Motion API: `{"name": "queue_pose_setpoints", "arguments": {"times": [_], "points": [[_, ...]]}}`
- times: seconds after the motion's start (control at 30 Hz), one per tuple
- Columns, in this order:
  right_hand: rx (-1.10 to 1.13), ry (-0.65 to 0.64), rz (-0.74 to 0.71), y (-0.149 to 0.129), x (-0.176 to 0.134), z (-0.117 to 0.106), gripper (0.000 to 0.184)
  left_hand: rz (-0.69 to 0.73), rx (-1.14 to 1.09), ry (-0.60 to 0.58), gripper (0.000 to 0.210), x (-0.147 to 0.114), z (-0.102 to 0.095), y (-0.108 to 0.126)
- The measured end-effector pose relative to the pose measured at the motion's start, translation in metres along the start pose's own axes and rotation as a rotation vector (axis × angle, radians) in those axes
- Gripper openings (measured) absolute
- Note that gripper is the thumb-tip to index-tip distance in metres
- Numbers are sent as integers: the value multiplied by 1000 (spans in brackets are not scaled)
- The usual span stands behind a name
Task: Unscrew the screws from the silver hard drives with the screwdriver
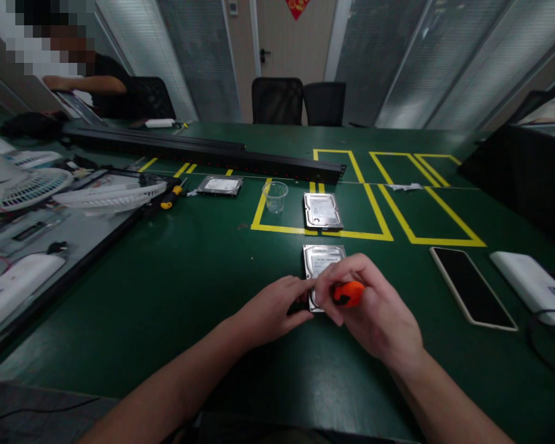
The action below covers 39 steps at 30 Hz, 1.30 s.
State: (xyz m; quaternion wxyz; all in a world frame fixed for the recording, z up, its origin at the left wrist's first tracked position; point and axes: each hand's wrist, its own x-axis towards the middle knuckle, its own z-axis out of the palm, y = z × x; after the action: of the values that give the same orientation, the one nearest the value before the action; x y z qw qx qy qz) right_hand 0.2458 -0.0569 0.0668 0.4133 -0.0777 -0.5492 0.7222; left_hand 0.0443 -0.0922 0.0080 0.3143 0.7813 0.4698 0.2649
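In front of me on the green table lies a silver hard drive (322, 254) with a pale label. Its left side is gripped by my left hand (271, 313), with the index finger reaching over the top and the thumb near the bottom corner. Wrapped around the orange-and-black handle of a screwdriver (350, 294) is my right hand (382, 317), above the drive's right half. The screwdriver's tip is hidden by my fingers. A second hard drive (322, 211) rests just beyond, beside a clear plastic cup (275, 197).
A third hard drive (220, 185) and a yellow-handled screwdriver (171, 197) lie to the left, near white fan grilles (115, 198). Long black rails (203, 151) cross the back. A phone (472, 287) and a white device (534, 287) are at right. Another person (111, 86) sits far left.
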Motion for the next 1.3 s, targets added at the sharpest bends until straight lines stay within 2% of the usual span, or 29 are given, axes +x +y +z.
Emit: {"name": "queue_pose_setpoints", "arguments": {"times": [0.07, 0.1, 0.23, 0.4, 0.5, 0.57, 0.77, 0.87, 0.93, 1.03, 1.1, 1.2, 1.3], "points": [[-9, 0, 2, -1, 0, -1, 38, -1, 3, -9, 38, 0, 0, 0], [-11, 0, 7, -1, 0, -1, 38, 1, 0, -13, 38, 0, 0, 0], [4, -3, 24, -1, -1, -2, 17, 4, -22, 1, 38, 0, 1, -1], [24, -13, 43, -1, -2, 0, 16, -2, 8, 13, 33, -1, 3, -2], [-4, 14, 36, -3, -1, -1, 37, -14, 24, 2, 30, 0, 1, 0], [-13, 8, 31, -4, 0, -1, 43, -21, 34, -7, 30, 0, -1, 1], [2, -12, 30, -4, -1, 0, 17, -9, 9, -8, 29, 0, -1, 1], [7, -19, 46, -3, -2, 1, 14, -4, 14, 8, 30, -1, 1, -1], [-10, -16, 41, -3, -2, 0, 21, -3, 20, 12, 31, -1, 2, -2], [-39, -19, 20, -4, 0, -2, 40, -9, 25, 9, 35, -1, 2, -2], [-45, -18, 15, -4, 1, -2, 35, -2, 13, 2, 36, 0, 1, -1], [-24, -16, 23, -3, 0, 0, 16, 14, -19, 3, 37, 0, 1, -1], [-3, -19, 33, -3, -2, 2, 15, 5, -8, 10, 38, -1, 1, -1]]}}
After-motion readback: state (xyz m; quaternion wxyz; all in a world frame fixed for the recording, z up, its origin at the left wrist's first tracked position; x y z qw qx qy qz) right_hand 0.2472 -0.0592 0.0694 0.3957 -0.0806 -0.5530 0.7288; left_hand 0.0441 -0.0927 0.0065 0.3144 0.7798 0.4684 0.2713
